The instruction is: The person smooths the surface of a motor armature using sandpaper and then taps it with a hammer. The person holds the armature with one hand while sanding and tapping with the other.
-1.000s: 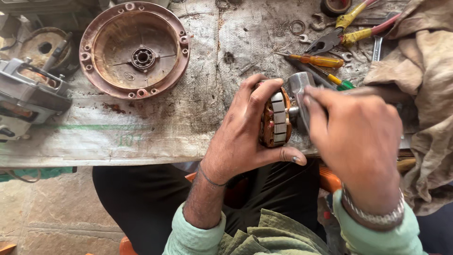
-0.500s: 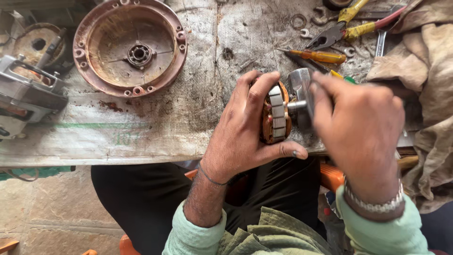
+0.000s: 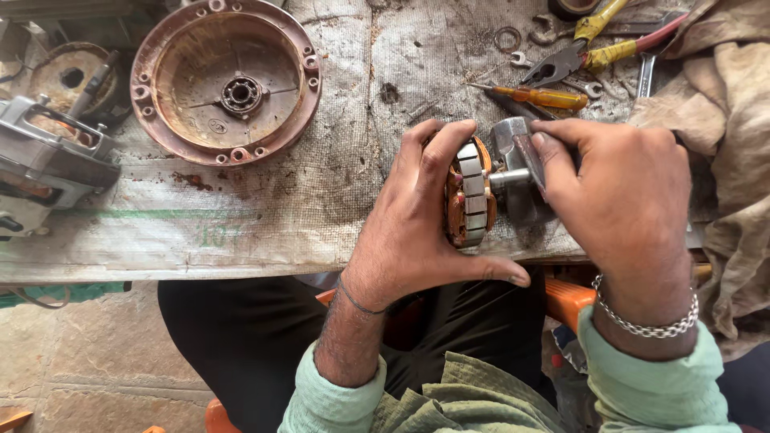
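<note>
Head view: one downward look onto a worn grey tabletop point(image 3: 337, 184), with a seated person's lap below its near edge.
Left hand point(image 3: 417, 232): clenched around a motor rotor point(image 3: 469, 196); the fingers are curled over its far side and the thumb is stretched out beneath it.
Motor rotor: held at the near edge of the tabletop, between the two hands; copper-coloured windings and pale steel segments are seen, with a short shaft point(image 3: 509, 178) pointing toward the right hand.
Right hand point(image 3: 626, 200): closed on a grey metal tool point(image 3: 517, 164) whose head is pressed against the shaft end; the handle is hidden inside the fist, so the exact kind of tool cannot be told.
Wrists: a chain bracelet point(image 3: 646, 321) is worn on the right one, a thin dark band on the left; pale green sleeves cover both forearms.
Round housing point(image 3: 226, 80): a rusty brown cover with a bearing at its centre, laid open side up at the far left, well apart from the hands.
Grey motor body point(image 3: 48, 160): set at the left edge, just beside the round housing.
Hand tools: yellow-handled pliers point(image 3: 573, 52) and an orange-handled screwdriver point(image 3: 541, 98) are laid just beyond the rotor.
Cloth point(image 3: 730, 136): a crumpled beige rag is heaped along the right side.
</note>
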A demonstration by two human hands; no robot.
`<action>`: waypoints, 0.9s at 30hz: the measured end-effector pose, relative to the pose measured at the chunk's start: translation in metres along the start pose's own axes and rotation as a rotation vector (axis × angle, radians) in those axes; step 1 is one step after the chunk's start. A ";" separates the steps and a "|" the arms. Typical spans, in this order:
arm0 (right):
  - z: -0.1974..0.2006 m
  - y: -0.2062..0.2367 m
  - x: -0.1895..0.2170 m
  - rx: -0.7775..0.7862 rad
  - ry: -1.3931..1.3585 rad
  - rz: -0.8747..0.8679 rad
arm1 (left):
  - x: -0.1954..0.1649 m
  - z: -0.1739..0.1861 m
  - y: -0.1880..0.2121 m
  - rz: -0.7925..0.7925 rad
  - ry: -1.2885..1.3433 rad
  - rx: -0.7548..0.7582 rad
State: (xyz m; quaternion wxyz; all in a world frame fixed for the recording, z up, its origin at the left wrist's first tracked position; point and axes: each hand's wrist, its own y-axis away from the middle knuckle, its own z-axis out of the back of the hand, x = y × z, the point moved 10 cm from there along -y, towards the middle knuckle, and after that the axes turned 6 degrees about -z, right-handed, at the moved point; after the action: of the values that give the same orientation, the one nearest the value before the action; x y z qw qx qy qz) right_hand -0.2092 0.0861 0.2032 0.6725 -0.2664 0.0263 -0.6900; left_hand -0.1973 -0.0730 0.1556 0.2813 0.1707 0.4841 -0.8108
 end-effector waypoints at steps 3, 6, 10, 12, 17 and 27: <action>0.000 0.000 -0.005 -0.057 -0.022 0.026 | 0.000 0.002 -0.002 -0.004 0.008 0.018; 0.001 0.003 -0.009 -0.070 -0.060 0.023 | -0.001 0.002 -0.004 -0.003 0.056 0.027; 0.000 0.008 -0.005 -0.003 -0.149 -0.019 | -0.005 0.003 -0.004 -0.013 0.061 0.021; 0.005 0.013 0.014 -0.019 -0.156 0.106 | -0.008 0.003 -0.005 -0.037 0.034 0.013; -0.004 0.010 0.001 -0.006 0.014 0.037 | -0.007 0.001 -0.003 -0.021 -0.013 0.026; -0.006 0.005 0.018 0.119 0.198 0.079 | -0.009 0.000 0.002 -0.026 -0.001 0.018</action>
State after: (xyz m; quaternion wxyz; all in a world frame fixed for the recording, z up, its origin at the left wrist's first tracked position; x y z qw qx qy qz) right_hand -0.2059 0.0670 0.2014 0.7080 -0.1552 0.0619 -0.6862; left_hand -0.1893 -0.0709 0.1592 0.2695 0.1664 0.4786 -0.8189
